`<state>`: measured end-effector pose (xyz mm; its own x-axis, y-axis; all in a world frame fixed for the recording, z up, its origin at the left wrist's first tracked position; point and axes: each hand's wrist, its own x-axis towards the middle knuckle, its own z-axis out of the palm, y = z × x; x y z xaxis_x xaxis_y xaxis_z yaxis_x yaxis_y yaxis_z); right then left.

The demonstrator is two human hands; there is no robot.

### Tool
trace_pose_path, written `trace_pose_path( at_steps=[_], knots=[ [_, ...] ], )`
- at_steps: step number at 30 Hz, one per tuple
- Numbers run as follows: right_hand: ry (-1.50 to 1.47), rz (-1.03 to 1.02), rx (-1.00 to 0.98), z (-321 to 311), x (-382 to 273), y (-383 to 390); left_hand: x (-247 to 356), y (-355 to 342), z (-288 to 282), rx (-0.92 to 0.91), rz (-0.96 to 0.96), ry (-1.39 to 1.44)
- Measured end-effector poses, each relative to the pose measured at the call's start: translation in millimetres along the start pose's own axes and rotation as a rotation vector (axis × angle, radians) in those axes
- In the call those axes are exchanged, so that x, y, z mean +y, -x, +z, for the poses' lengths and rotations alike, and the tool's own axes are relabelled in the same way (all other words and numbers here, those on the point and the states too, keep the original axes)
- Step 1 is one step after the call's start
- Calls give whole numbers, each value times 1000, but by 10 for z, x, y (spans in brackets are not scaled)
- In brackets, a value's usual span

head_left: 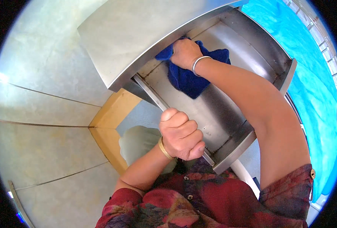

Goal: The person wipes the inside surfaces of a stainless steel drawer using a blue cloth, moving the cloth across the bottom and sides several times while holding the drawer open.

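Note:
A metal drawer (218,131) is pulled out from under a steel tabletop (138,30). My left hand (181,135) is closed round the drawer's left side wall, near its front corner. Inside the drawer, toward the back, my right hand (186,53) grips a dark blue cloth (189,81). The cloth is bunched under the fingers and hangs in folds against the drawer floor and back edge. Dark grime lines the drawer's inner corners. My right fingertips are partly hidden by the cloth.
To the left stands a pale marbled wall (50,95) with dark seams and a yellow-tan skirting (107,140). A bright turquoise sheet (313,102) lies along the right side. Grey floor (138,116) shows below the drawer, beside a pale rounded shape (138,142) I cannot make out.

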<state>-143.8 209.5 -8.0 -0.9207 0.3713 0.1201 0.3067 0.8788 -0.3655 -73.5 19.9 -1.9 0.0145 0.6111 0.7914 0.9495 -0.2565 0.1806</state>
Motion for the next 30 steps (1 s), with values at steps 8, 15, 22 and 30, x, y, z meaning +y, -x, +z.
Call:
trace_pose_path(
  at_steps=[8, 15, 22, 30],
  knots=[
    [-13, -568, 21, 433, -473, 229, -10, 16, 18, 9, 11, -3],
    [400, -606, -27, 0, -20, 79, -19, 20, 8, 18, 11, -2],
    [441, -279, 24, -39, 121, 28, 8, 20, 15, 8, 8, -7],
    [214, -832, -113, 316, -233, 191, 0, 25, 55, 21, 9, 2]
  ],
)
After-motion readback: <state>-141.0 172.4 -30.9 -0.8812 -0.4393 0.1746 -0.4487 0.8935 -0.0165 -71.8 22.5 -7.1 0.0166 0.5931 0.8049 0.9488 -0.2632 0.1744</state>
